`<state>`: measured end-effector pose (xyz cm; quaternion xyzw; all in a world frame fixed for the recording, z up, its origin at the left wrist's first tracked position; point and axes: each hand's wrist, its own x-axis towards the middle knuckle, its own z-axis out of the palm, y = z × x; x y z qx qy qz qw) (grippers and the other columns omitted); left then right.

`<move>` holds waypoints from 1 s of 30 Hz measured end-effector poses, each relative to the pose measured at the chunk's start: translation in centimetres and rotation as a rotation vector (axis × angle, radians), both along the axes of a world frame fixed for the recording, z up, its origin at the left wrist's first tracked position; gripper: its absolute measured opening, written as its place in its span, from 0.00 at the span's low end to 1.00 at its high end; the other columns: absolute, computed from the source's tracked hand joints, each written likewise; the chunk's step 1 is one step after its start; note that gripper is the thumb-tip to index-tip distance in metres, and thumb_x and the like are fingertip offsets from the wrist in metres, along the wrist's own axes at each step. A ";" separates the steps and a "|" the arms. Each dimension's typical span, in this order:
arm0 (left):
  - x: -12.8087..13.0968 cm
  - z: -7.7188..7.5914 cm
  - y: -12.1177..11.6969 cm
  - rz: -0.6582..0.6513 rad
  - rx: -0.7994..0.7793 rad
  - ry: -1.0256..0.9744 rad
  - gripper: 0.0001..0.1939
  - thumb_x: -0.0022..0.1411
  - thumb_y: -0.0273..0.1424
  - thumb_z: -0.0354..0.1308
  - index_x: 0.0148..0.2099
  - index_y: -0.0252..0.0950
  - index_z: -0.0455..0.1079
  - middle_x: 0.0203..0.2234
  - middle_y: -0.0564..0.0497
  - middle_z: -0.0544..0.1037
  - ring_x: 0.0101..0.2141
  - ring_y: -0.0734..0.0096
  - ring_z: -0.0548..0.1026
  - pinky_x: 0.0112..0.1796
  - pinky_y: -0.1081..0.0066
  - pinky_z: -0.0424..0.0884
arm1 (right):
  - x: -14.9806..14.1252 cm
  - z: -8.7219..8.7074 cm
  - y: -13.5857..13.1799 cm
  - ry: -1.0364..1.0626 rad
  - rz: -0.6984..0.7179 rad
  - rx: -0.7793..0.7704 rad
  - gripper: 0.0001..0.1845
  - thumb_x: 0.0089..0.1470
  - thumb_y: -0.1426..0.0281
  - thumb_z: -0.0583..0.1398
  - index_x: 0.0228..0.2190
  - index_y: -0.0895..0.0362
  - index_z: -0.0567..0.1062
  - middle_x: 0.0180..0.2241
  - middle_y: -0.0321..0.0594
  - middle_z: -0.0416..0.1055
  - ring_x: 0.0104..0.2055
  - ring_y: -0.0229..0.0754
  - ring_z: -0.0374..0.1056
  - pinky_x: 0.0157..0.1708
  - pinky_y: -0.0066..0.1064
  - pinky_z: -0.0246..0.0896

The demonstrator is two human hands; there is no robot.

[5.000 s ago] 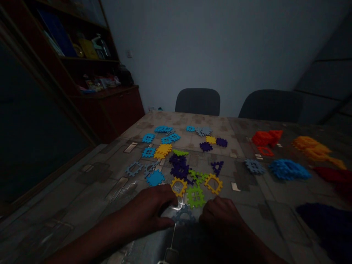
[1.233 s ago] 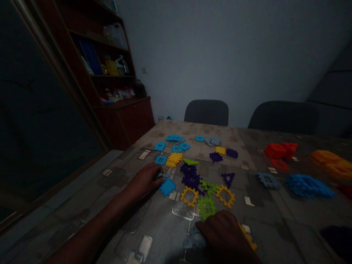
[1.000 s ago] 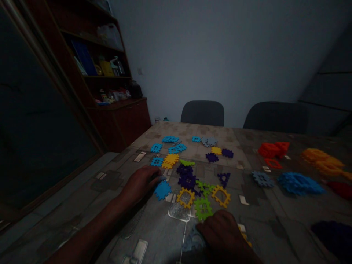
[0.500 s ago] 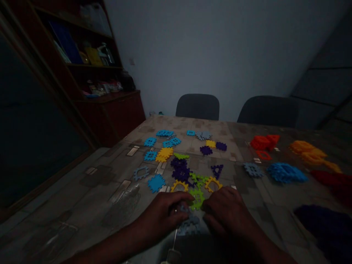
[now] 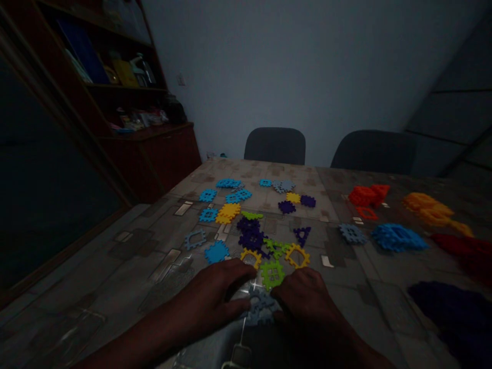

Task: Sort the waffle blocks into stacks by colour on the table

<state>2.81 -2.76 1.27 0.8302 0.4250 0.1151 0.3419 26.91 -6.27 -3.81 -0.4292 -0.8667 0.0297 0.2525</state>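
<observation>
Grey interlocking building tiles [image 5: 262, 306] with notched edges lie at the table's near edge, between my two hands. My left hand [image 5: 217, 289] is to their left, thumb and index finger spread apart, the thumb tip at the tiles' left edge. On the other side my right hand [image 5: 303, 297] has its fingers curled in at the tiles' right edge; its lower fingers are in shadow. Just beyond the hands lies a lime-green window tile [image 5: 272, 274]. Yellow frame tiles [image 5: 297, 256] and a solid blue tile [image 5: 217, 251] are close by.
Purple tiles [image 5: 251, 239], yellow tiles [image 5: 229, 212] and light-blue tiles [image 5: 208, 214] are spread farther back. Orange-red [image 5: 367, 196], orange [image 5: 428, 208], blue [image 5: 397, 238], red and dark purple piles line the right. Two chairs [image 5: 275, 145] stand behind the table.
My left thumb and index finger have spread apart, leaving the grey tiles more exposed. My right hand has shifted slightly left and down. The view has tilted a little.
</observation>
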 end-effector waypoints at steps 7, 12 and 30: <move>-0.2 -0.2 -0.3 -0.073 -0.040 -0.011 0.32 0.53 0.21 0.63 0.59 0.48 0.66 0.55 0.50 0.71 0.55 0.59 0.68 0.57 0.58 0.62 | -0.4 0.2 0.1 -0.025 0.025 -0.037 0.07 0.55 0.67 0.65 0.37 0.53 0.74 0.32 0.34 0.74 0.38 0.42 0.66 0.46 0.38 0.51; 0.3 0.0 -0.3 -0.081 -0.058 0.005 0.30 0.53 0.18 0.62 0.56 0.46 0.68 0.50 0.50 0.74 0.51 0.60 0.70 0.54 0.60 0.65 | -1.9 -1.1 0.4 0.107 -0.040 0.139 0.08 0.54 0.70 0.62 0.24 0.54 0.71 0.24 0.33 0.69 0.32 0.40 0.64 0.43 0.37 0.51; 0.3 -0.9 -0.3 -0.146 -0.064 -0.079 0.24 0.57 0.26 0.67 0.54 0.46 0.70 0.44 0.53 0.77 0.39 0.66 0.74 0.42 0.68 0.67 | 1.4 1.2 -0.6 -0.159 0.016 -0.040 0.03 0.52 0.70 0.63 0.30 0.50 0.72 0.28 0.31 0.73 0.35 0.40 0.66 0.46 0.38 0.50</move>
